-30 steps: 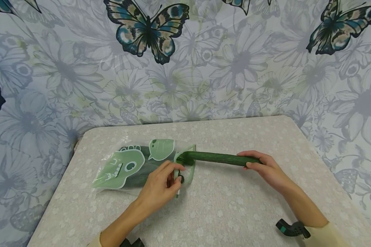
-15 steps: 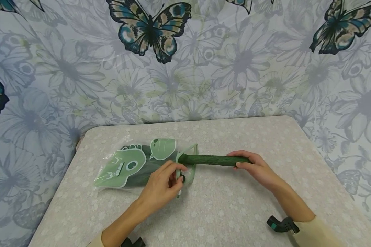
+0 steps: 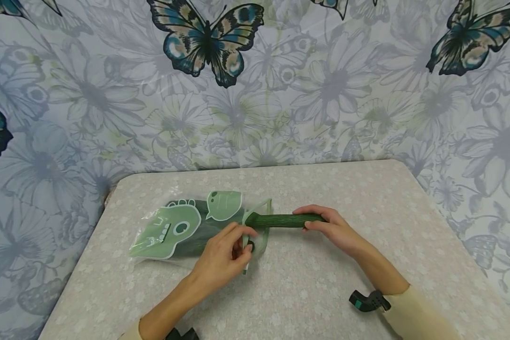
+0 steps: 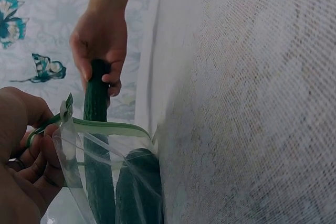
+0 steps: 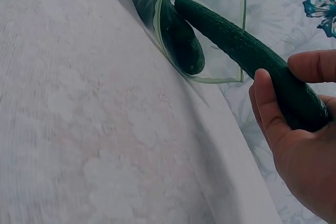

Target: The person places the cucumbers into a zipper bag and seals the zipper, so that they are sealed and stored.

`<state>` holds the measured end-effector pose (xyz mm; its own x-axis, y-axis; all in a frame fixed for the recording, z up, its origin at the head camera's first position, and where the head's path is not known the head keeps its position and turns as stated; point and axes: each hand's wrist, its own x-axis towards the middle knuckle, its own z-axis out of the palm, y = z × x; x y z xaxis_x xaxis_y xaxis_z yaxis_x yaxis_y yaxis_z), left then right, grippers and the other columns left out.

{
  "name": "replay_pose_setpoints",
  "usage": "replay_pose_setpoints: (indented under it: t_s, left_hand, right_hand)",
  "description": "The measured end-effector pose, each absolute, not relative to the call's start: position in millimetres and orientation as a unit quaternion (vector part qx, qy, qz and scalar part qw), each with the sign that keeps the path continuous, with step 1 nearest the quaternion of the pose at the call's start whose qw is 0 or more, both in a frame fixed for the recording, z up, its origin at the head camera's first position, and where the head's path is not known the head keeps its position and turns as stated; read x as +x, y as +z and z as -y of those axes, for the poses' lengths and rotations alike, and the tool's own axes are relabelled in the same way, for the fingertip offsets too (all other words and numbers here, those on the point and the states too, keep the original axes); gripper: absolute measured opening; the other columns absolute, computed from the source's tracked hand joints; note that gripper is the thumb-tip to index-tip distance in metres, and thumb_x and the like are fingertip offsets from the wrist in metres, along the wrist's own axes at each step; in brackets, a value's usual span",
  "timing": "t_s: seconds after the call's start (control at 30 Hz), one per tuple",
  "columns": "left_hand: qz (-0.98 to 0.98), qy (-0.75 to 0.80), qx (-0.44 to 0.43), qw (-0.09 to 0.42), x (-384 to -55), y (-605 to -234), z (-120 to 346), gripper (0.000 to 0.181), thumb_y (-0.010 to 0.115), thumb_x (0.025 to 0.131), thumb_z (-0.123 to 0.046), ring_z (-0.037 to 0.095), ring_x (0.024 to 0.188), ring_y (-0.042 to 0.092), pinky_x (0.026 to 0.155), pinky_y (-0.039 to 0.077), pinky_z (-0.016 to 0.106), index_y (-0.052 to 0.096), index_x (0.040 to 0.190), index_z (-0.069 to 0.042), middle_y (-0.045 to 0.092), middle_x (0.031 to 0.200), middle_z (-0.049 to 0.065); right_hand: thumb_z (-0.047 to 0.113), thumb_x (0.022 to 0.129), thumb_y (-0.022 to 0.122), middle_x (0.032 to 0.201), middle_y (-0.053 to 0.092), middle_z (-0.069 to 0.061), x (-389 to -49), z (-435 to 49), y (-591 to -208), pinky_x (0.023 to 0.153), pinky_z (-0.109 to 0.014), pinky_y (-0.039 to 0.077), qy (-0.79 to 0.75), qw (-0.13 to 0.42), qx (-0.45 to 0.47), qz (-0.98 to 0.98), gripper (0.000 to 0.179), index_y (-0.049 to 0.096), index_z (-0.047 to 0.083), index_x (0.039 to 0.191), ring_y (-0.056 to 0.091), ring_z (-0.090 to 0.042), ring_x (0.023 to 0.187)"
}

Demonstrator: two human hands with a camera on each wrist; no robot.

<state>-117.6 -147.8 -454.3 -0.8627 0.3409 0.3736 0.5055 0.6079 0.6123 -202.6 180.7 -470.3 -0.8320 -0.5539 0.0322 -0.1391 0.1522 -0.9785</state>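
Observation:
A clear zip bag (image 3: pixel 187 236) with green cartoon print lies on its side on the table, its mouth facing right. My left hand (image 3: pixel 225 248) pinches the near edge of that mouth and keeps it apart. With my right hand (image 3: pixel 333 229) I grip the outer end of a long dark green cucumber (image 3: pixel 280 220), thumb on one side and fingers on the other. Its far end is inside the bag's opening. Another cucumber (image 5: pixel 184 45) lies within the bag beside it, also visible in the left wrist view. The print hides part of the contents.
A pale flower-patterned cloth covers the table (image 3: pixel 314 283). Behind it hangs a fabric backdrop (image 3: pixel 280 94) with butterflies and flowers. A black device (image 3: pixel 367 301) sits on my right wrist, and another (image 3: pixel 182 334) on my left.
My right hand has moved left with the cucumber, pushing it deeper into the bag. The left hand stays at the bag's mouth, nearly unmoved.

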Motion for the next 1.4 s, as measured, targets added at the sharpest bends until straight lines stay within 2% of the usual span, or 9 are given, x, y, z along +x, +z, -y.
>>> replay_pose_setpoints:
  t_s: [0.23, 0.5, 0.8, 0.9, 1.03, 1.1, 1.27, 1.4]
  left_hand:
    - [0.889, -0.376, -0.239, 0.107, -116.2, -455.0, 146.5, 0.027, 0.071, 0.098, -0.010, -0.004, 0.069, 0.050, 0.059, 0.048, 0.018, 0.070, 0.120, -0.025, 0.054, 0.092, -0.014]
    - [0.886, -0.379, -0.244, 0.112, -115.9, -457.3, 146.1, 0.027, 0.072, 0.098, -0.009, -0.005, 0.069, 0.050, 0.059, 0.048, 0.018, 0.070, 0.120, -0.026, 0.054, 0.093, -0.013]
    - [0.884, -0.376, -0.250, 0.121, -116.4, -458.1, 145.3, 0.027, 0.073, 0.097, -0.009, -0.005, 0.069, 0.050, 0.059, 0.048, 0.017, 0.070, 0.119, -0.025, 0.054, 0.092, -0.013]
    - [0.884, -0.376, -0.249, 0.123, -116.8, -457.7, 144.9, 0.027, 0.073, 0.097, -0.009, -0.005, 0.069, 0.050, 0.060, 0.048, 0.017, 0.070, 0.119, -0.025, 0.054, 0.091, -0.013]
    - [0.884, -0.376, -0.247, 0.122, -116.9, -456.9, 144.6, 0.027, 0.073, 0.096, -0.009, -0.005, 0.069, 0.050, 0.060, 0.049, 0.017, 0.070, 0.118, -0.025, 0.054, 0.091, -0.013]
    - [0.885, -0.376, -0.246, 0.120, -116.9, -456.7, 144.6, 0.027, 0.073, 0.097, -0.009, -0.005, 0.069, 0.050, 0.060, 0.049, 0.017, 0.070, 0.118, -0.025, 0.053, 0.091, -0.013]
    - [0.886, -0.378, -0.244, 0.116, -116.6, -456.5, 144.8, 0.028, 0.072, 0.097, -0.009, -0.005, 0.070, 0.051, 0.060, 0.049, 0.018, 0.070, 0.119, -0.025, 0.053, 0.092, -0.013]
    - [0.884, -0.378, -0.246, 0.119, -116.7, -456.6, 144.6, 0.028, 0.073, 0.096, -0.008, -0.005, 0.070, 0.051, 0.061, 0.049, 0.017, 0.070, 0.118, -0.025, 0.053, 0.092, -0.013]
  right_hand:
    - [0.012, 0.106, 0.061, 0.148, 0.062, -0.021, -205.6, -165.2, -470.3, 0.098, -0.027, 0.058, -0.617, 0.179, -0.235, -0.729, 0.039, 0.064, 0.005, 0.145, 0.070, -0.041, 0.112]
    - [0.011, 0.106, 0.061, 0.146, 0.064, -0.021, -207.7, -152.2, -474.6, 0.098, -0.029, 0.059, -0.624, 0.191, -0.234, -0.721, 0.039, 0.064, 0.004, 0.144, 0.071, -0.041, 0.112]
    - [0.010, 0.106, 0.061, 0.146, 0.063, -0.025, -208.4, -137.5, -476.9, 0.098, -0.028, 0.059, -0.628, 0.192, -0.239, -0.716, 0.042, 0.061, -0.001, 0.146, 0.072, -0.032, 0.110]
    - [0.010, 0.107, 0.060, 0.143, 0.064, -0.025, -208.8, -132.9, -477.3, 0.099, -0.032, 0.059, -0.627, 0.190, -0.243, -0.715, 0.042, 0.060, -0.002, 0.147, 0.072, -0.034, 0.109]
    - [0.011, 0.109, 0.059, 0.135, 0.068, -0.023, -209.1, -127.2, -477.7, 0.100, -0.042, 0.060, -0.620, 0.188, -0.250, -0.720, 0.041, 0.060, 0.000, 0.147, 0.071, -0.041, 0.109]
    - [0.012, 0.109, 0.058, 0.134, 0.069, -0.022, -209.7, -123.9, -478.5, 0.100, -0.043, 0.060, -0.614, 0.186, -0.256, -0.723, 0.040, 0.060, 0.000, 0.147, 0.071, -0.040, 0.110]
    - [0.010, 0.109, 0.057, 0.142, 0.067, -0.021, -209.1, -113.8, -477.1, 0.099, -0.031, 0.060, -0.601, 0.175, -0.276, -0.729, 0.039, 0.060, 0.000, 0.147, 0.070, -0.030, 0.115]
    - [0.009, 0.109, 0.058, 0.147, 0.066, -0.017, -209.3, -106.0, -477.4, 0.104, -0.022, 0.053, -0.584, 0.161, -0.295, -0.739, 0.040, 0.060, 0.001, 0.148, 0.066, -0.026, 0.128]
